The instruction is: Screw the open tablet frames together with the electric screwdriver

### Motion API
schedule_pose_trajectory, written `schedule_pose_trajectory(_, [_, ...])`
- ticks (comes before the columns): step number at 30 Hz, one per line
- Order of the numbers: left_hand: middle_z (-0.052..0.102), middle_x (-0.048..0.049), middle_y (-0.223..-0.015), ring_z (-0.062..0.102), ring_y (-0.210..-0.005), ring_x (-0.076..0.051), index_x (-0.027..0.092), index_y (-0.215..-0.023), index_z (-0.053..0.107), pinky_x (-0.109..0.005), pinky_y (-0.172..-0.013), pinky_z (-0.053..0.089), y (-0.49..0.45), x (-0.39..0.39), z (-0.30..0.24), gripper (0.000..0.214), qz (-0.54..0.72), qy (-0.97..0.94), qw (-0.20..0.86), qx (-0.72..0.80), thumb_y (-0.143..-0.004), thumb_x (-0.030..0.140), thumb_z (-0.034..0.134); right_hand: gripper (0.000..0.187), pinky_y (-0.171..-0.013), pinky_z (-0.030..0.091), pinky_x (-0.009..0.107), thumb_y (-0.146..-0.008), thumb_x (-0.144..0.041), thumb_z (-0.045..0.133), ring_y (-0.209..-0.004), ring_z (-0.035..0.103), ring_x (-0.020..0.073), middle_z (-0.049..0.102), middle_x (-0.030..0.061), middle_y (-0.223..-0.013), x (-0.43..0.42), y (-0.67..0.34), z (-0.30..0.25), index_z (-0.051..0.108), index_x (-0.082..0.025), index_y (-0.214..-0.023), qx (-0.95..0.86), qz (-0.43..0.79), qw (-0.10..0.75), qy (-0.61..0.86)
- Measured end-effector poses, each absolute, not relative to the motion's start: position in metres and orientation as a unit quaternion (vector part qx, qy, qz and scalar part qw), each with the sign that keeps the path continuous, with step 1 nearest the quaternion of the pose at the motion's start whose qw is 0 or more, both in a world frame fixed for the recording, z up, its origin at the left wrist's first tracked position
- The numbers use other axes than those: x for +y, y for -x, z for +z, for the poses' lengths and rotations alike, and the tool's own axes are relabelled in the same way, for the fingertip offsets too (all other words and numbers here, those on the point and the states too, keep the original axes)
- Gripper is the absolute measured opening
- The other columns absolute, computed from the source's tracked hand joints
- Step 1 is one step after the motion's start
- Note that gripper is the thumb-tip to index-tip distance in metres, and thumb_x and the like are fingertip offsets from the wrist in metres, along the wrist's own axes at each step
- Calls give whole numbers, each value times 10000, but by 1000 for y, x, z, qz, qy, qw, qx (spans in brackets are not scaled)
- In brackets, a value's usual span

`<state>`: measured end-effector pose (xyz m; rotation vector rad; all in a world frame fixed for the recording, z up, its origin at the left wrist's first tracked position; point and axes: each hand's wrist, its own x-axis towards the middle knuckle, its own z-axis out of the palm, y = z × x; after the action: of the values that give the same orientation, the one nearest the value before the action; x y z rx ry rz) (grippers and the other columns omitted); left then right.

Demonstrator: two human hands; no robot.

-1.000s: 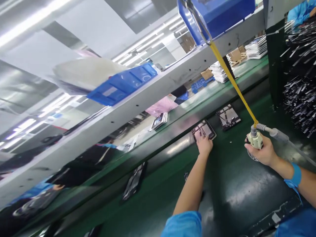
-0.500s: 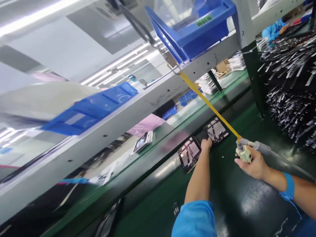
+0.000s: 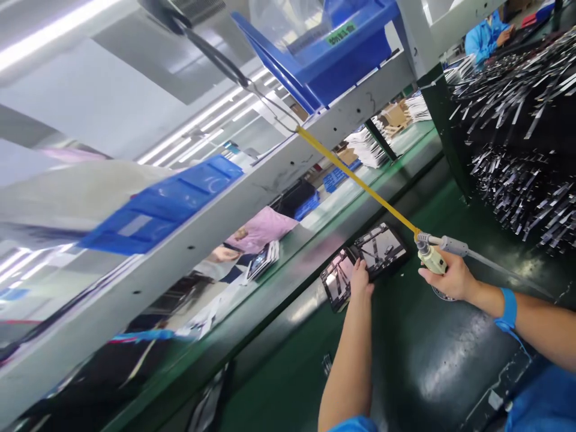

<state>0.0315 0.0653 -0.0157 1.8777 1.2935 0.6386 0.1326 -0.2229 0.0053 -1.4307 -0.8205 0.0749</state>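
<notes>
My left hand (image 3: 360, 281) grips the near left edge of an open tablet housing (image 3: 382, 247) with dark strips and a pale interior. That housing partly overlaps a second tablet housing (image 3: 335, 281) to its left. Wrapped around a cream-coloured electric screwdriver (image 3: 432, 259) is my right hand (image 3: 456, 279), to the right of both housings and apart from them. A yellow strap (image 3: 357, 181) runs from the screwdriver's top to a hook at the shelf rail, and a grey cable (image 3: 454, 246) leaves it to the right. The screwdriver's tip is hidden.
A white rail (image 3: 252, 192) carrying blue bins (image 3: 346, 66) crosses above the green bench (image 3: 279, 366). Many metallic strips (image 3: 526, 192) crowd the right side. Behind the rail are stacked tablets (image 3: 263, 261) and a co-worker's hand (image 3: 225, 254); another person (image 3: 488, 39) sits far right.
My left hand has drawn the right tablet housing leftward, against and partly over the other one. My right hand still holds the screwdriver. The view has shifted slightly, and a co-worker's hand has appeared behind the rail.
</notes>
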Motion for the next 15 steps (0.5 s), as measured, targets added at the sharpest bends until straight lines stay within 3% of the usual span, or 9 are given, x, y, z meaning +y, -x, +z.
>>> schedule_pose_trajectory(3, [695,-77,-1336,722,-1128,-191,237,-1490,498,-316,-925,625,14,31,-16,427,291,-645,485,514,-1071,261,420,232,-744,587,328,-813,-459,716,-729,689,222,717,40,-761,-223,-136,5,691,-232,-853,-366,25,684,630])
schedule_pose_trajectory(6, [728,-73,-1288,729,-1142,-220,239,-1466,544,-354,-936,638,64,-16,-26,442,314,-577,551,514,-1031,235,465,255,-763,583,324,-818,-460,714,-754,689,218,730,49,-812,-226,-137,5,704,-224,-913,-372,20,686,624])
schedule_pose_trajectory(12, [707,-55,-1337,736,-1128,-240,335,-1450,562,-409,-980,614,143,-117,-58,535,261,-464,688,493,-931,398,673,279,-739,564,289,-830,-466,720,-730,667,186,722,36,-821,-230,-144,5,695,-203,-920,-387,4,682,620])
schedule_pose_trajectory(15, [651,-92,-1418,677,-1232,-249,280,-1482,538,-424,-1086,538,158,-153,-63,613,218,-542,661,470,-920,485,673,296,-749,562,299,-829,-475,717,-736,674,187,726,37,-843,-229,-149,2,689,-192,-908,-393,-11,680,619])
